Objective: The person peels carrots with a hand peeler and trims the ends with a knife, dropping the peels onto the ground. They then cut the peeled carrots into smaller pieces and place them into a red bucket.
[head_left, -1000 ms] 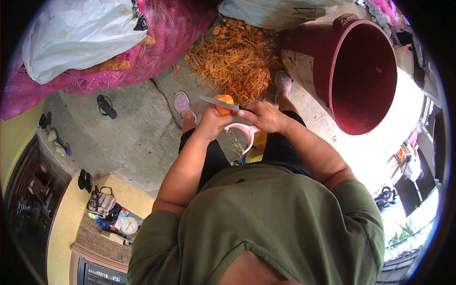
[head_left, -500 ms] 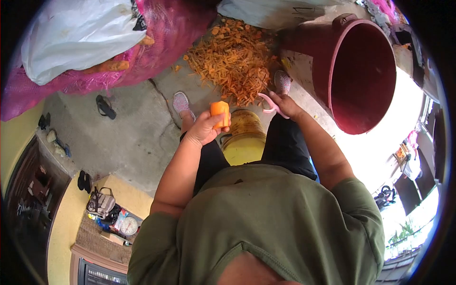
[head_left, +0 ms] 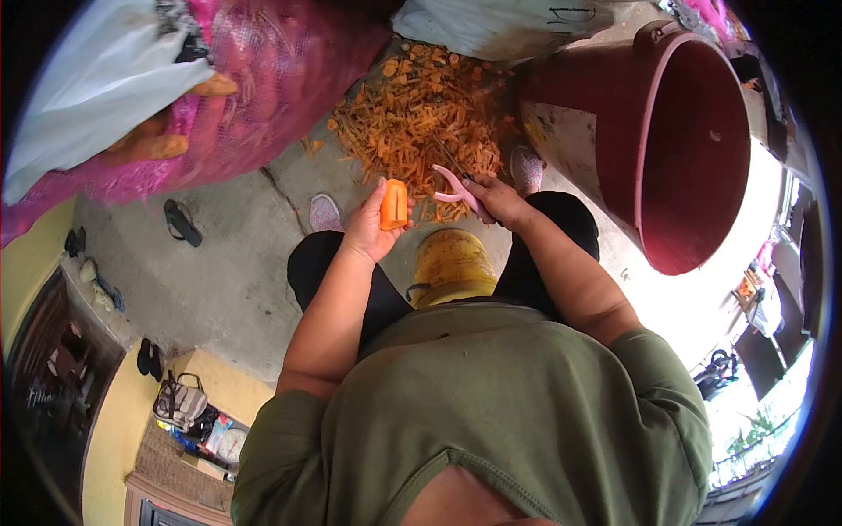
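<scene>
My left hand (head_left: 373, 224) is closed around a short, thick piece of peeled carrot (head_left: 395, 205), its bright orange side facing up. To the right, my right hand (head_left: 498, 198) grips a pink Y-shaped peeler (head_left: 457, 189), whose forked head points toward the carrot but stays apart from it. A thin dark strip, perhaps a blade, sticks out from the same hand; I cannot make out what it is. Beyond both hands, a heap of orange carrot peelings and cut ends (head_left: 421, 110) lies on the concrete floor.
Between my legs stands a yellow bucket (head_left: 454, 260). A large dark red barrel (head_left: 605, 145) lies tilted at the right, its mouth facing me. Pink mesh sacks of carrots (head_left: 272, 88) fill the upper left, under white plastic (head_left: 96, 79). A loose sandal (head_left: 181, 223) lies on the floor.
The carrot piece has turned in my left hand, which has shifted slightly left. My right hand has moved left with the peeler, and my knees have spread apart.
</scene>
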`<action>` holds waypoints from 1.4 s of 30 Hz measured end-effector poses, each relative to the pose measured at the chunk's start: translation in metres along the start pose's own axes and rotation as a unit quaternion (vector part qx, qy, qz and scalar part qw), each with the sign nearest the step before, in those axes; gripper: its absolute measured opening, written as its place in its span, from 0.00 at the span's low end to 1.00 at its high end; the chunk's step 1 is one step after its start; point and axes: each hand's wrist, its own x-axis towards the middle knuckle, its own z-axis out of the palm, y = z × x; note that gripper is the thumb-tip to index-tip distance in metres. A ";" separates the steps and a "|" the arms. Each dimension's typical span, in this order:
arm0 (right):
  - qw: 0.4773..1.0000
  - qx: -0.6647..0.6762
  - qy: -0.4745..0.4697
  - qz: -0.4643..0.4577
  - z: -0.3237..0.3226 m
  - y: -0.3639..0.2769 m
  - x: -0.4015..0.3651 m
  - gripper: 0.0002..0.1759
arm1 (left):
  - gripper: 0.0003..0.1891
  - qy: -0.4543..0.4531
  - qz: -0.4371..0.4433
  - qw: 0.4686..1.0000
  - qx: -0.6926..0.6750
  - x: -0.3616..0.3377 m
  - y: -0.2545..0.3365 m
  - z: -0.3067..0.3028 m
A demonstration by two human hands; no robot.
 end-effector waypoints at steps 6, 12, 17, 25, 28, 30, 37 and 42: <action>0.993 -0.027 0.052 -0.101 -0.009 -0.003 0.045 0.23 | 0.22 -0.020 0.023 0.999 0.040 0.050 -0.006 -0.007; 0.983 -0.036 0.075 -0.164 -0.009 -0.013 0.048 0.22 | 0.20 -0.015 0.081 0.996 0.024 0.062 -0.007 0.006; 0.974 -0.022 0.112 -0.197 -0.006 -0.023 0.032 0.21 | 0.19 -0.054 0.119 0.991 0.023 0.071 -0.006 0.000; 0.964 0.190 -0.013 -0.186 0.008 -0.009 -0.019 0.19 | 0.19 -0.113 0.133 0.984 0.027 0.032 -0.026 0.037; 0.954 0.215 -0.049 -0.205 0.007 0.004 -0.037 0.16 | 0.19 -0.098 0.167 0.980 0.043 0.010 -0.039 0.049; 0.933 0.202 -0.088 -0.285 0.005 0.012 -0.044 0.15 | 0.19 -0.080 0.184 0.979 0.043 -0.006 -0.045 0.058; 0.945 0.137 -0.068 -0.290 0.033 -0.007 -0.091 0.15 | 0.18 -0.073 0.193 0.978 0.042 -0.030 -0.046 0.041; 0.931 0.180 -0.137 -0.286 0.040 0.005 -0.070 0.09 | 0.19 -0.160 0.225 0.958 0.077 -0.006 -0.027 0.037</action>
